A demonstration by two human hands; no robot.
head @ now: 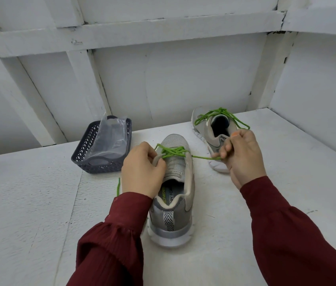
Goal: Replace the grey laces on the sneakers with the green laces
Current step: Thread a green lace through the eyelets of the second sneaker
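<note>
A grey sneaker (175, 195) stands in front of me, heel toward me, with a green lace (173, 152) crossed through its front eyelets. My left hand (142, 172) grips the sneaker's left eyelet edge beside the tongue. My right hand (241, 153) pinches the lace's right end, which runs taut from the shoe. The lace's other end (118, 187) hangs on the table left of my left wrist. A second grey sneaker (214, 135) behind my right hand carries a tied green lace (222, 115).
A dark plastic basket (92, 159) holding a clear plastic bag (109, 137) sits at the back left of the white table (28, 203). White wooden walls close in the table at the back and right.
</note>
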